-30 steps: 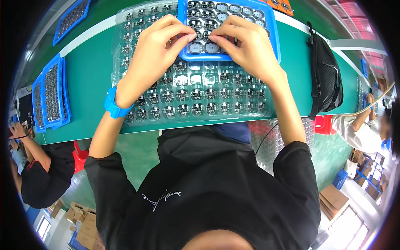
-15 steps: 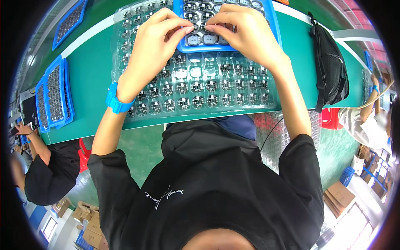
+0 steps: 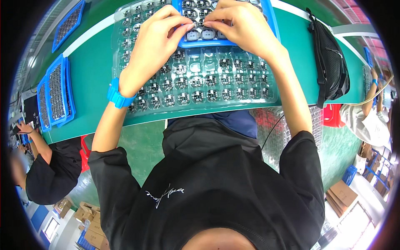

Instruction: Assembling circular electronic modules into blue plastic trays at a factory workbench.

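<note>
A blue-rimmed tray (image 3: 225,43) lies at the far middle of the bench, with rows of small black-and-silver electronic parts (image 3: 189,13) in its white cells. It rests over a larger clear plastic blister tray (image 3: 203,62) filled with similar parts, where a few pockets near the blue rim hold none. My left hand (image 3: 160,35), with a blue watch strap (image 3: 118,95) on its wrist, pinches thumb and forefinger at a part in the tray. Close beside it, my right hand (image 3: 246,29) pinches at the neighbouring part. The fingertips mostly cover both parts.
More blue trays of parts (image 3: 56,91) are stacked at the bench's left, with another blue tray (image 3: 68,25) beyond. A black bag (image 3: 329,62) lies on the right. Co-workers sit at both sides. Clear plastic trays (image 3: 271,133) are piled below the front edge.
The view has shifted slightly, so the trays appear a little higher. Both hands stay pinched over the same area of the blue tray, with only small finger movement.
</note>
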